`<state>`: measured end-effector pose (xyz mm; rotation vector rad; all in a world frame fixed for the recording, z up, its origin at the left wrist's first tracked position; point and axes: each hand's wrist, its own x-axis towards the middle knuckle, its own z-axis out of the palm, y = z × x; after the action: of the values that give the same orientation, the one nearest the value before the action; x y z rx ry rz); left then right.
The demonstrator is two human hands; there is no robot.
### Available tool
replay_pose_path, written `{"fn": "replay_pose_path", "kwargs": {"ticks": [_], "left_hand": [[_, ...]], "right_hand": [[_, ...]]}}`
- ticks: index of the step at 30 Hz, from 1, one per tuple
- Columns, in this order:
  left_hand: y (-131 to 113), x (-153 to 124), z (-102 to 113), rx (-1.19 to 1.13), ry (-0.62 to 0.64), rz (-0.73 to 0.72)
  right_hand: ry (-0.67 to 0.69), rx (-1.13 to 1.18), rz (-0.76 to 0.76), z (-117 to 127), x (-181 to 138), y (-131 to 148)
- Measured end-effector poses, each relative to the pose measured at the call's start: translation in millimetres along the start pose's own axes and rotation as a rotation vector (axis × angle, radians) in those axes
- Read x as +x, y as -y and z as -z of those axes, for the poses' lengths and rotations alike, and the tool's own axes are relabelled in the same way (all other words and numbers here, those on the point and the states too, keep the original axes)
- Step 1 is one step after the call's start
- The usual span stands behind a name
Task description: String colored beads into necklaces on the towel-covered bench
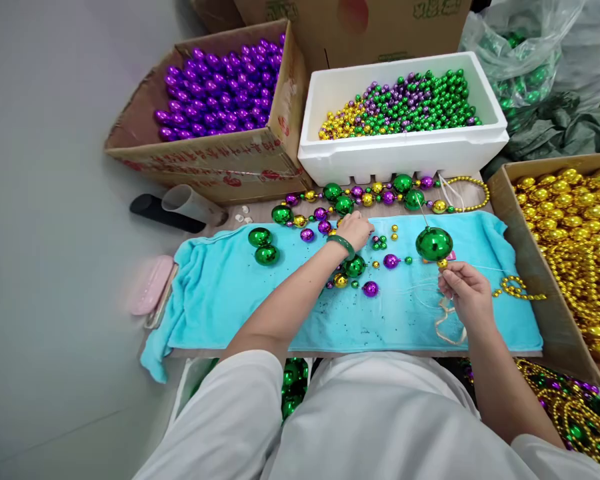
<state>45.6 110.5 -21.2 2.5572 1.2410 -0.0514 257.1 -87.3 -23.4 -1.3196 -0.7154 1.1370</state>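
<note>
Bare towel (215,300) left, beads (354,267) crowd centre

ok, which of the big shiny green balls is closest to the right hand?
The large glossy green ball on the turquoise towel, just above the fingers of the right hand. The other two loose green balls lie together near the towel's left end.

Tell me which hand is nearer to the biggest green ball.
Right. The right hand is just below and to the right of the biggest green ball; the left hand is farther off to its left.
</note>
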Motion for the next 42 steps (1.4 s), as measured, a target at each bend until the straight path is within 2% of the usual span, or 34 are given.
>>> {"fn": "replay_pose_path", "kwargs": {"ticks": [2, 5, 8, 9, 11, 22, 28, 42], "left_hand": [[-2.0, -2.4, 2.1, -0.214, -0.091, 0.045], [-6.5, -15.4, 13.1, -0.902, -0.256, 0.145], [-14.5, -35.5, 26.1, -1.618, -0.252, 0.188], [-17.5, -42.0, 29.6, -1.762, -0.233, 0.182], [-22.8, -52.6, 34.3, -1.910, -0.217, 0.171], [-26.8, -69.3, 39.1, -2.076, -0.209, 0.205], [-25.6, -71.1, 37.1, -2.186, -0.164, 0.152], [-20.3, -74.4, 35.4, -2.151, -0.166, 0.083]], "right_hand": [[0.003, -0.021, -0.004, 0.6, -2.5, -1.5], [0.032, -0.051, -0.018, -3.1, -7.5, -3.2], [0.072, -0.061, -0.031, -11.5, -10.9, -3.2], [0.084, -0.060, -0.033, -14.7, -11.3, -2.8], [0.103, -0.058, -0.035, -20.3, -11.3, -2.0], [0.134, -0.064, -0.012, -29.4, -13.2, 0.9], [0.130, -0.044, -0.003, -31.8, -15.7, 2.9], [0.142, -0.069, -0.005, -31.4, -16.6, 4.1]]}}
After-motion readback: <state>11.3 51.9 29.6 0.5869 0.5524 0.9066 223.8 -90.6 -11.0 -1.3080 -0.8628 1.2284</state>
